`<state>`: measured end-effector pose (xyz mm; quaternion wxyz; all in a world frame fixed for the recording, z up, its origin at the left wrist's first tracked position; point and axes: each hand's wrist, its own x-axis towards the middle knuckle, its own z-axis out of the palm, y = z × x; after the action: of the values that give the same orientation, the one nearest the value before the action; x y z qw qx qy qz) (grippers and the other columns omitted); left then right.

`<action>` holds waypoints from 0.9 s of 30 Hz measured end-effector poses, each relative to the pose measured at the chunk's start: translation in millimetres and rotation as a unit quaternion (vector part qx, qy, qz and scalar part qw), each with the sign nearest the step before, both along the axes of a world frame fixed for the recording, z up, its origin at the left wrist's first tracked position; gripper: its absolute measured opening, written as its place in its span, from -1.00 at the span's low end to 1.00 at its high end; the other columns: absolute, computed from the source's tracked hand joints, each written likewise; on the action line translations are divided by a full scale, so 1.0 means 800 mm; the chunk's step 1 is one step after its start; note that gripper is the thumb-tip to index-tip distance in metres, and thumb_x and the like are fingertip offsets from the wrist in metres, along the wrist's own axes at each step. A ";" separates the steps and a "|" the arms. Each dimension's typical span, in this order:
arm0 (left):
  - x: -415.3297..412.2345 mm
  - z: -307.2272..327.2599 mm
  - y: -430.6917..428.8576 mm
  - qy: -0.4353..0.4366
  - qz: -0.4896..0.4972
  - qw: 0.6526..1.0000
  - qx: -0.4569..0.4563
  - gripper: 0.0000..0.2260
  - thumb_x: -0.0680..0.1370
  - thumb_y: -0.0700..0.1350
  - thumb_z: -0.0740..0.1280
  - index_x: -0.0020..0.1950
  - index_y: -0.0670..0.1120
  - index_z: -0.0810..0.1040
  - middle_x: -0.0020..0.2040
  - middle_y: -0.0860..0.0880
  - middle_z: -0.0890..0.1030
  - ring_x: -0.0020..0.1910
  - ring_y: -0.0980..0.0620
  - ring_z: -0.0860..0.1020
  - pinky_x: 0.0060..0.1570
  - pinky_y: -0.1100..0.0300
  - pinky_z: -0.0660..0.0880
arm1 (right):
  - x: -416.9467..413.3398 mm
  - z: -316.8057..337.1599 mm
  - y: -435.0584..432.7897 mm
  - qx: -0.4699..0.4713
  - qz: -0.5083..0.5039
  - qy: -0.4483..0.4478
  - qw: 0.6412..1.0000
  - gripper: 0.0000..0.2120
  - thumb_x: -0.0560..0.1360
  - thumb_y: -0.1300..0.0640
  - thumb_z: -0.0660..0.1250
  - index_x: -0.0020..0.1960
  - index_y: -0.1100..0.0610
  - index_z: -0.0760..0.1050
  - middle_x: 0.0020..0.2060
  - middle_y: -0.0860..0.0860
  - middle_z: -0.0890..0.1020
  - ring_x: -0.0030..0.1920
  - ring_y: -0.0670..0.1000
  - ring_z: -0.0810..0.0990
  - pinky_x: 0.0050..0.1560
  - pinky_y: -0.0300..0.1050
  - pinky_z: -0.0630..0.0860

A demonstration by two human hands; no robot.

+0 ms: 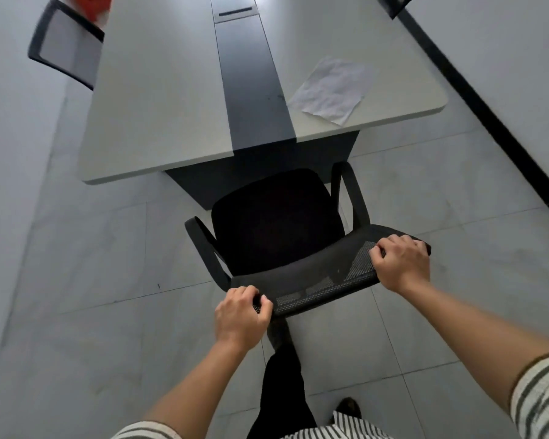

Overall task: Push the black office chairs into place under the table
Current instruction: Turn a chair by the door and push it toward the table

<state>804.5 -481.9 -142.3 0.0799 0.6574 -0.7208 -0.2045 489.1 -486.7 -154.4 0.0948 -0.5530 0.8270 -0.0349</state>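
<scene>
A black office chair (276,223) with a mesh backrest and two armrests stands on the floor at the near end of the long white table (159,115), its seat facing the table's dark end panel. My left hand (240,315) grips the left top corner of the backrest. My right hand (400,263) grips the right top corner. The seat's front edge sits just short of the table end. A second black chair (65,45) stands along the table's left side, far off.
A crumpled sheet of white paper (328,90) lies on the table's right half. A dark strip with a cable slot (235,11) runs down the tabletop's middle. A wall with black skirting (488,112) runs along the right. An orange object (92,6) shows at the top left.
</scene>
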 end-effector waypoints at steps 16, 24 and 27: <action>0.064 -0.005 -0.196 0.015 -0.058 0.998 -0.008 -0.74 0.44 0.09 0.17 -0.16 -0.04 0.56 -0.23 0.06 0.58 -0.19 0.07 0.50 -0.24 0.17 0.40 | 0.062 0.010 -0.150 0.032 -0.051 0.000 0.998 -0.74 0.51 -0.01 0.13 -0.13 0.06 0.55 -0.08 0.02 0.62 -0.01 0.08 0.50 0.10 0.02 0.31; 0.099 0.001 -0.225 0.007 -0.084 0.996 -0.025 -0.63 0.40 0.14 0.06 -0.18 -0.05 0.56 -0.25 0.06 0.58 -0.24 0.09 0.50 -0.28 0.22 0.36 | 0.092 0.008 -0.145 0.048 -0.002 -0.007 0.999 -0.65 0.45 -0.11 0.00 -0.19 0.03 0.49 -0.19 -0.03 0.59 -0.11 0.04 0.48 -0.03 -0.01 0.35; 0.102 0.005 -0.225 -0.003 -0.078 0.997 -0.010 -0.59 0.40 0.16 0.03 -0.11 -0.04 0.57 -0.18 0.06 0.58 -0.19 0.08 0.50 -0.23 0.20 0.39 | 0.099 0.008 -0.138 0.037 0.003 -0.020 0.999 -0.62 0.43 -0.12 -0.03 -0.22 0.03 0.49 -0.23 -0.05 0.57 -0.15 0.03 0.48 -0.06 -0.02 0.37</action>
<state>886.2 -662.0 -138.7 0.0680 0.5991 -0.7722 -0.2003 568.4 -596.7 -148.3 0.1320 -0.5508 0.8240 -0.0153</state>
